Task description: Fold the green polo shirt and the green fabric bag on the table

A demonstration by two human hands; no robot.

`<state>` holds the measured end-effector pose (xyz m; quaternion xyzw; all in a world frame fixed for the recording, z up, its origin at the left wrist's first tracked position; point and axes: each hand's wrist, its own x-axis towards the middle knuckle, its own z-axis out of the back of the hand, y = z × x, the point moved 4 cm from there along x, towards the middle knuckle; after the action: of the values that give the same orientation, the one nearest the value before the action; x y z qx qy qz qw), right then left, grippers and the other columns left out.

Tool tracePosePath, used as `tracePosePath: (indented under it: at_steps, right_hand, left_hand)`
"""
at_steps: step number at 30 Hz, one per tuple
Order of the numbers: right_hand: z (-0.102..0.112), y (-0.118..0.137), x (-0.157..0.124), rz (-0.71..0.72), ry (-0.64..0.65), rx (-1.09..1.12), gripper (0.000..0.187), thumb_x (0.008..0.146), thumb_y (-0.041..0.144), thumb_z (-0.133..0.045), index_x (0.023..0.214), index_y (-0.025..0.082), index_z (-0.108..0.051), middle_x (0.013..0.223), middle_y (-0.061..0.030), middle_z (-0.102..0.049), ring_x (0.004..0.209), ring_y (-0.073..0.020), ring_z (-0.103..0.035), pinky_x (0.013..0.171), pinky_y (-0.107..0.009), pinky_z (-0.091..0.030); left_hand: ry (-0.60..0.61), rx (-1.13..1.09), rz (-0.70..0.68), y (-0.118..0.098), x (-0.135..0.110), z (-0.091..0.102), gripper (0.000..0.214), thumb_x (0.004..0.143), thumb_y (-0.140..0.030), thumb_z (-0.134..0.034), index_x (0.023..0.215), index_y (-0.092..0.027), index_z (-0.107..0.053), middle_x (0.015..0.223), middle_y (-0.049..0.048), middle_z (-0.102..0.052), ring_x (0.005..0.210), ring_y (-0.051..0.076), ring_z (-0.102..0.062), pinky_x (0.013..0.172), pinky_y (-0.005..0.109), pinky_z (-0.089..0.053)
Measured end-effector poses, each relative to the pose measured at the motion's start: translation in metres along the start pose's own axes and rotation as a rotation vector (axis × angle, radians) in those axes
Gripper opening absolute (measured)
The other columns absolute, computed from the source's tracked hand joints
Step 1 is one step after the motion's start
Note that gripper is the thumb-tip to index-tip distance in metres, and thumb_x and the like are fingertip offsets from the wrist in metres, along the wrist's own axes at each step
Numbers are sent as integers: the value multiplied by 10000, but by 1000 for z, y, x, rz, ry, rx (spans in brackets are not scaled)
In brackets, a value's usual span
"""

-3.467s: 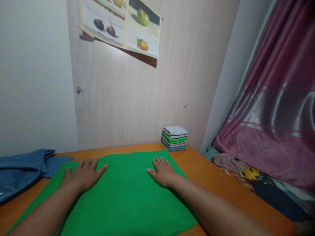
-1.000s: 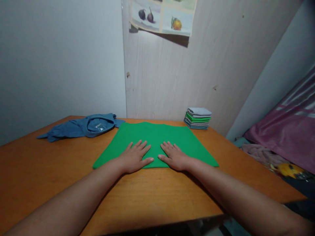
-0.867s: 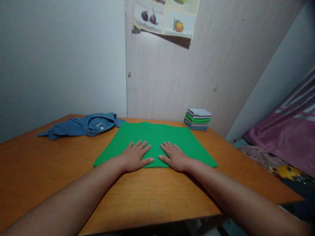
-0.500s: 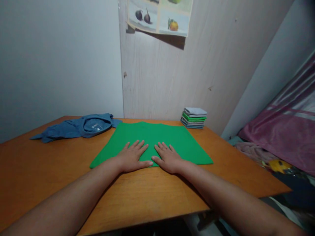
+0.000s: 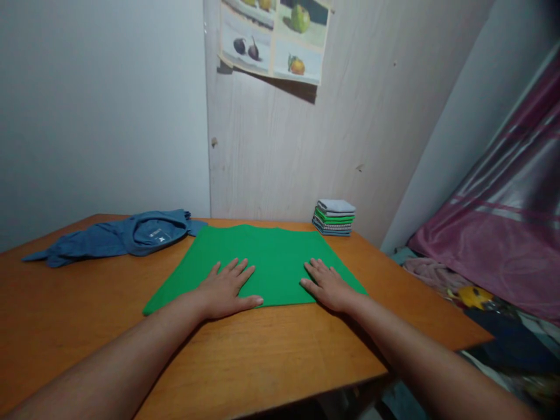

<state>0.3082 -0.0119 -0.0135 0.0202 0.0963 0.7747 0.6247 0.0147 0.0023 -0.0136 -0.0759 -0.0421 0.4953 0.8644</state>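
Observation:
A green piece of cloth (image 5: 271, 262), perhaps a garment, lies flat and smooth on the wooden table (image 5: 280, 344). My left hand (image 5: 227, 290) rests palm down on its near left part, fingers spread and thumb along the near edge. Farther right, my right hand (image 5: 328, 284) lies on the cloth near its right side, palm down with the fingers stretched out. Neither hand grips anything. The cloth beneath both palms is hidden.
At the back left lies a crumpled blue T-shirt (image 5: 118, 236), collar showing. A stack of folded clothes (image 5: 334, 218) stands at the back right. Behind the table is a wall with a fruit poster (image 5: 275, 44). A pink curtain (image 5: 476, 233) hangs to the right.
My right hand has slid to the right over the green cloth, away from my left hand, which remains on the left part. The camera view has tilted up and shifted slightly.

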Motion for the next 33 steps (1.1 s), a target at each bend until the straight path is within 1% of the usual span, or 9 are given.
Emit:
tracePosePath:
  at_steps: [3, 7, 11, 16, 25, 27, 29, 31, 33]
  right_hand:
    - [-1, -19, 3, -82, -39, -34, 855, 954, 755, -179, 1620, 220, -207, 1690, -73, -98, 1556, -283, -35, 1236, -496, -53]
    - [-5, -32, 4, -78, -21, -43, 849, 950, 760, -177, 1619, 239, -212, 1691, -70, -106, 1556, -280, -49, 1236, -491, -78]
    - [-6, -41, 5, -131, -73, -74, 853, 944, 767, -156, 1613, 244, -238, 1685, -69, -150, 1552, -297, -79, 1233, -527, -65]
    - [-12, -47, 8, -117, -98, -94, 851, 939, 774, -168, 1606, 255, -264, 1682, -59, -170, 1549, -295, -109, 1234, -532, -81]
    - [-12, -46, 13, -107, -94, -64, 838, 941, 759, -207, 1607, 252, -259, 1679, -70, -175, 1546, -330, -113, 1207, -619, -96]
    - [-7, -48, 11, -64, -75, -19, 827, 945, 741, -258, 1593, 231, -308, 1671, -95, -204, 1541, -331, -140, 1216, -583, -116]
    - [1, -57, 7, -31, -85, 45, 793, 956, 679, -331, 1566, 174, -377, 1648, -137, -268, 1525, -314, -218, 1223, -502, -178]
    - [10, -73, -2, -51, -141, 102, 717, 956, 543, -425, 1534, 118, -428, 1601, -171, -365, 1478, -289, -346, 1199, -414, -267]
    - [17, -91, -14, -87, -193, 131, 661, 901, 364, -508, 1509, 107, -463, 1543, -174, -461, 1398, -273, -468, 1152, -368, -344]
  left_hand:
    - [11, -1, 3, -1, -1, 1, 1022, 789, -905, -348, 1597, -286, -269, 1672, 87, -115, 1544, 390, -80, 1193, 668, -78]
    - [20, -10, 3, -1, -4, 4, 998, 802, -896, -343, 1594, -293, -279, 1672, 83, -119, 1547, 374, -83, 1201, 651, -76]
    - [6, -51, 29, 10, -4, 7, 901, 881, -833, -255, 1586, -273, -307, 1672, 88, -153, 1548, 346, -125, 1201, 648, -67]
    - [-72, -40, 175, 32, 0, 6, 891, 907, -801, -239, 1579, -223, -331, 1665, 129, -193, 1546, 357, -135, 1181, 671, -80]
    - [-55, -8, 215, 31, 1, 5, 895, 887, -817, -274, 1583, -255, -318, 1672, 114, -185, 1548, 356, -126, 1174, 677, -100]
    - [-43, 1, 216, 31, 0, 7, 871, 901, -792, -285, 1584, -251, -313, 1672, 120, -190, 1546, 359, -130, 1173, 675, -113]
    - [-26, 5, 226, 32, -1, 9, 847, 918, -756, -300, 1582, -231, -317, 1669, 132, -199, 1543, 363, -142, 1169, 674, -134]
    - [-17, 5, 232, 32, -1, 12, 818, 925, -712, -348, 1562, -199, -360, 1657, 157, -239, 1531, 380, -185, 1160, 667, -183]
    - [-35, -2, 200, 28, 1, 15, 766, 918, -657, -418, 1492, -153, -468, 1601, 203, -361, 1479, 396, -317, 1143, 618, -271]
